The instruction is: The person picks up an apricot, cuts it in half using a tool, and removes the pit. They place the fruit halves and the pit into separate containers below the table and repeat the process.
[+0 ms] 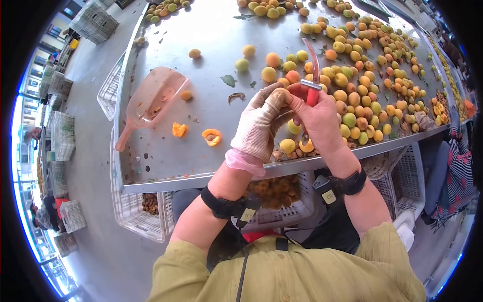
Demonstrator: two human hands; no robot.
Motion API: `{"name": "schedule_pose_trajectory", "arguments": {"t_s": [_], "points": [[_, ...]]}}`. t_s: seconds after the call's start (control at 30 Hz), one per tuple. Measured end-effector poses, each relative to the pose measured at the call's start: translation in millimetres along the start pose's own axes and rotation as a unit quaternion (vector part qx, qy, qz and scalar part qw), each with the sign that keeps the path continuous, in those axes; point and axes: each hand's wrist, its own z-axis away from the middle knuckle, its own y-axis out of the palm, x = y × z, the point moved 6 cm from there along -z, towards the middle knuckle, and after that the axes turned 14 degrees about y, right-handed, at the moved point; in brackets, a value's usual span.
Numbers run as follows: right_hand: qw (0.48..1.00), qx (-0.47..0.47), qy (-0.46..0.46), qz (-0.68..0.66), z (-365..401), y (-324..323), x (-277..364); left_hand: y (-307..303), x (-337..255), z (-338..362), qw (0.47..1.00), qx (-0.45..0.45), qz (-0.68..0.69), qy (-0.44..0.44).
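Left hand: the left hand (259, 123), in a pale knit glove over a pink cuff, is curled closed with its fingertips pressed against the right hand; the glove hides whatever it pinches.
Right hand: the right hand (318, 121) is bare and wrapped tight round the red handle of a knife (313, 80).
Knife, where it is: it sits above the near edge of the tabletop (211, 50), just right of the gloved fingertips and in front of the apricot heap (362, 75).
Knife, long axis: it runs away from the person, handle low in the fist and blade rising beyond it, with the curved tip bending slightly left.
Nearer hand: the right hand owns the knife, and the left meets it from the left side, thumb end touching the handle area.
Arm pose: both forearms reach forward and converge, wrists raised over the tabletop edge, each with a black band (226, 207) strapped on.
On the tabletop: a pink scoop (151, 95) lies well to the left, and two cut apricot halves (211, 136) lie between the scoop and the hands.
Below: a white basket (282, 204) holding cut fruit hangs under the edge, beneath the hands.
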Motion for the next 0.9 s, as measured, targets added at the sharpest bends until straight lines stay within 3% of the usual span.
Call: {"name": "schedule_pose_trajectory", "arguments": {"t_s": [0.1, 0.17, 0.23, 0.3, 0.37, 0.43, 0.5, 0.7, 0.9], "points": [[0.996, 0.011, -0.073, 0.054, 1.4, 11.4, 6.1, -9.9, -9.3, -3.1, 1.000, -0.021, 0.016, -0.004], [0.996, 0.027, -0.049, 0.071, 2.5, 16.1, 8.4, -12.4, -13.6, -5.6, 0.999, -0.046, 0.029, 0.001], [0.987, -0.021, -0.157, 0.022, 3.9, 15.1, 14.7, -23.2, -17.0, -9.9, 0.996, -0.079, 0.037, 0.017], [0.990, -0.025, -0.136, 0.022, 1.2, 11.0, 13.1, -28.3, -21.7, -11.4, 0.992, -0.109, 0.064, 0.013], [0.996, 0.078, 0.045, -0.026, -4.6, 17.1, -12.3, -30.0, -22.1, -11.5, 0.984, -0.140, 0.114, -0.007], [0.995, 0.094, 0.038, -0.004, -1.1, 30.0, -18.2, -32.0, -21.0, -12.0, 0.983, -0.131, 0.130, -0.011], [0.980, 0.163, 0.103, -0.041, 3.0, 44.1, -30.0, -31.8, -19.5, -11.6, 0.982, -0.123, 0.145, -0.015], [0.986, 0.141, 0.083, -0.018, 4.9, 52.4, -33.6, -21.4, -15.4, -8.6, 0.985, -0.076, 0.145, -0.044], [0.991, 0.117, 0.062, 0.000, 3.6, 51.4, -33.7, -18.1, -14.1, -7.6, 0.991, -0.053, 0.125, -0.007]]}}
